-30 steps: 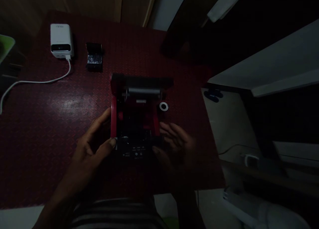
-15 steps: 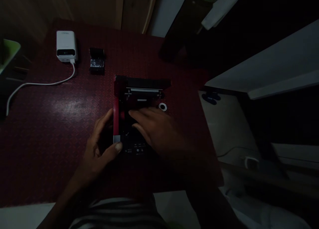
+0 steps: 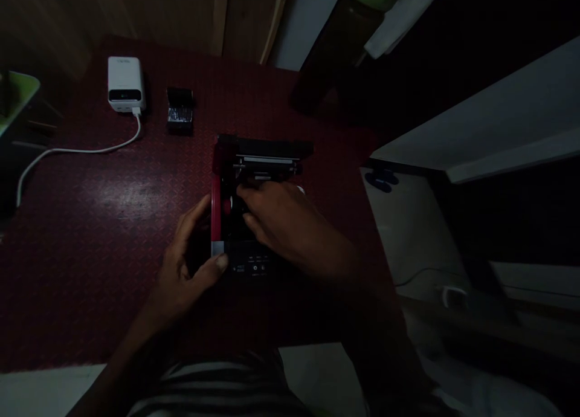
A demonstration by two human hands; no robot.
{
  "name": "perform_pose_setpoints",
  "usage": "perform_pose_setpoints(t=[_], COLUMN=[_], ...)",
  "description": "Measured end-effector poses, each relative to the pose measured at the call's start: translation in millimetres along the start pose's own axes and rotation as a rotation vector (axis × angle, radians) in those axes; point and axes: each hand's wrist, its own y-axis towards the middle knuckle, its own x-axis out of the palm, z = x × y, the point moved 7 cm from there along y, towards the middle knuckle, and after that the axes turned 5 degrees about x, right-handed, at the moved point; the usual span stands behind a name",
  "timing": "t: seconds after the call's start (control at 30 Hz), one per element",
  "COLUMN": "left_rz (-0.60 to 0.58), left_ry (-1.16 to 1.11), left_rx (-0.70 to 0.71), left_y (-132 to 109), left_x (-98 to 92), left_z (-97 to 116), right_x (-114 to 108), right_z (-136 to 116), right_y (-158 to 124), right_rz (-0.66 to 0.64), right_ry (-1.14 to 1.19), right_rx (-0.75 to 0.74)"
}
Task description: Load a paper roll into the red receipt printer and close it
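The left hand (image 3: 188, 272) is clamped on the red side of a boxy red and black machine (image 3: 254, 157). Its thumb (image 3: 220, 261) presses near the machine's bottom corner. The right hand (image 3: 283, 217) reaches over the open middle of the machine, with its fingers (image 3: 247, 193) bent down inside. It is too dark to tell if those fingers are holding anything.

The machine sits in the middle of the table, at twelve o'clock from the hands. It has a smooth, shiny metal bar (image 3: 267, 161) across the top and small buttons on its dark front (image 3: 254, 269). A bit of a white ring (image 3: 301, 190) peeks out past the right hand at one o'clock.

The dark red tabletop (image 3: 113, 242) has a bumpy diamond pattern. At eleven o'clock sit a white power bank (image 3: 125, 84) with a white cable (image 3: 77, 151) and a small black packet (image 3: 180, 110). Brown wood panels (image 3: 158, 15) stand behind the table.
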Motion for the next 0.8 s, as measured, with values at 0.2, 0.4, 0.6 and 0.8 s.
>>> perform_pose_setpoints(t=[0.2, 0.4, 0.6, 0.8], left_rz=[0.005, 0.004, 0.019, 0.038], left_ry=[0.002, 0.02, 0.001, 0.023], left_rx=[0.018, -0.012, -0.06, -0.108], left_y=[0.0, 0.0, -1.5, -1.1], left_x=[-0.5, -1.7, -2.4, -3.8], left_z=[-2.2, 0.1, -2.7, -6.3], right_x=[-22.0, -36.7, 30.9, 93.4], right_z=[-6.5, 47.3, 114.7, 103.2], right_y=[-37.9, -108.8, -142.1, -97.5], right_rz=[0.388, 0.67, 0.66, 0.522], right_ry=[0.01, 0.495, 1.02, 1.008], right_rx=[-0.073, -0.076, 0.293, 0.291])
